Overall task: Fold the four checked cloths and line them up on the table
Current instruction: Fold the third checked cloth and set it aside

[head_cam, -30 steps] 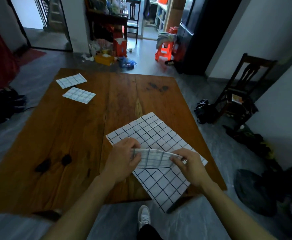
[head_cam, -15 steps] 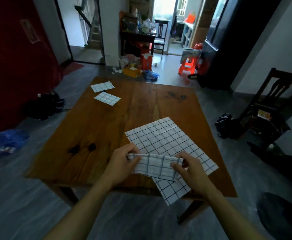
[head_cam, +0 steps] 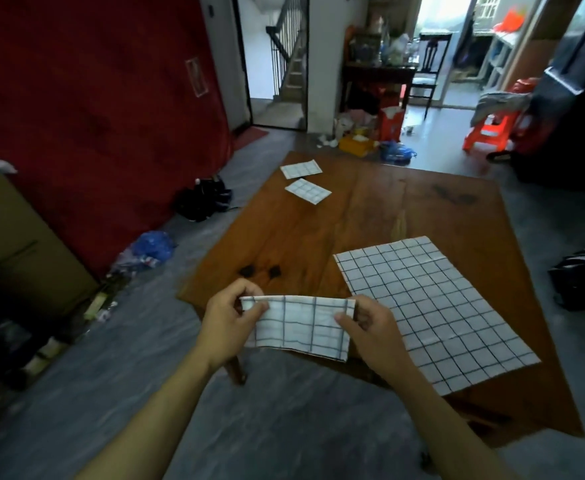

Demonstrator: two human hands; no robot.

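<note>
- Holding a folded checked cloth (head_cam: 299,327) up over the near left corner of the wooden table (head_cam: 405,209), both hands are gripping it.
- Left hand (head_cam: 230,323) is pinching the cloth's upper left corner, thumb on top.
- Right hand (head_cam: 370,327) is pinching the right edge, fingers curled behind.
- An unfolded checked cloth (head_cam: 433,306) is lying flat on the table's near right part.
- Two small folded cloths (head_cam: 301,169) (head_cam: 308,191) are sitting near the table's far left corner, one just beside the other.

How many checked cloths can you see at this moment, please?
4: two folded cloths at the table's far left corner, one folded cloth held between both hands, one open cloth flat at the near right.
</note>
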